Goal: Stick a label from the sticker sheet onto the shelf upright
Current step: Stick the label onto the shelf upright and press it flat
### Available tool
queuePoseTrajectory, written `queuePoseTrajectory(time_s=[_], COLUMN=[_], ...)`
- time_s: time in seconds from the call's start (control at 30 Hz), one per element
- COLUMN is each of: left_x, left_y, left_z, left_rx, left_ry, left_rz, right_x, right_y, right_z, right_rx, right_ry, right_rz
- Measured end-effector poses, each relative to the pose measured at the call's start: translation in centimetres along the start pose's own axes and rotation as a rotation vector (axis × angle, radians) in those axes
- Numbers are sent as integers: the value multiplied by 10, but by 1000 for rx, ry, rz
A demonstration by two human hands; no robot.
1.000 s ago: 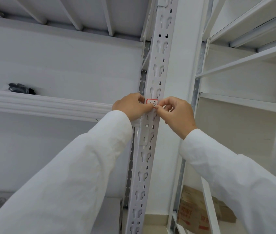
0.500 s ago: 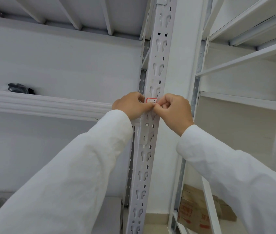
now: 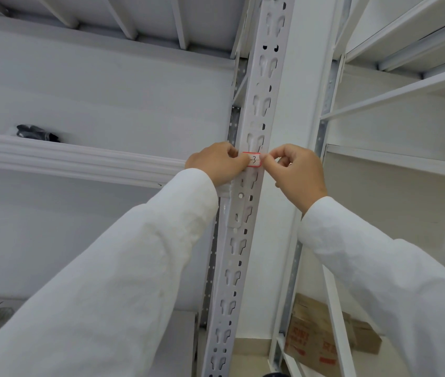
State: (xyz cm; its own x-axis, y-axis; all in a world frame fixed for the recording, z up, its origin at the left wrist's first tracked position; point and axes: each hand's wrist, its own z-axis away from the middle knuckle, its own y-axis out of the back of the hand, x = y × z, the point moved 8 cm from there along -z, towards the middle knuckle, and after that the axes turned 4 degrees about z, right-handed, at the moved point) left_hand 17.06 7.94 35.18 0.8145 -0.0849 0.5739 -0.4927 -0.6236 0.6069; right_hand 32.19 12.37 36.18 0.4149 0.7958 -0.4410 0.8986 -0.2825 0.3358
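A small white label (image 3: 254, 160) with a red border and handwritten marks lies flat across the white slotted shelf upright (image 3: 243, 240) at about shelf-beam height. My left hand (image 3: 215, 164) presses its left end with the thumb, covering part of the writing. My right hand (image 3: 294, 172) pinches or presses the label's right edge with fingertips curled. Both arms wear white sleeves. No sticker sheet is visible.
A white shelf beam (image 3: 66, 156) runs left from the upright, with a dark object (image 3: 36, 133) on that shelf. A second white rack (image 3: 395, 159) stands to the right. Brown cardboard boxes (image 3: 321, 338) sit on the floor at lower right.
My right hand has shifted slightly right, uncovering more of the label on the upright. The left hand stays pressed on the label's left end.
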Motion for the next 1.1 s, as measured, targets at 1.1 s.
queuePoseTrajectory(time_s=[1.1], left_x=[-1], left_y=[-1], left_z=[-2], left_rx=[-28], left_ry=[-2], left_rz=[25], right_x=[-9], right_y=[-3], right_z=[-2], right_rx=[-36], right_ry=[37], right_rz=[47])
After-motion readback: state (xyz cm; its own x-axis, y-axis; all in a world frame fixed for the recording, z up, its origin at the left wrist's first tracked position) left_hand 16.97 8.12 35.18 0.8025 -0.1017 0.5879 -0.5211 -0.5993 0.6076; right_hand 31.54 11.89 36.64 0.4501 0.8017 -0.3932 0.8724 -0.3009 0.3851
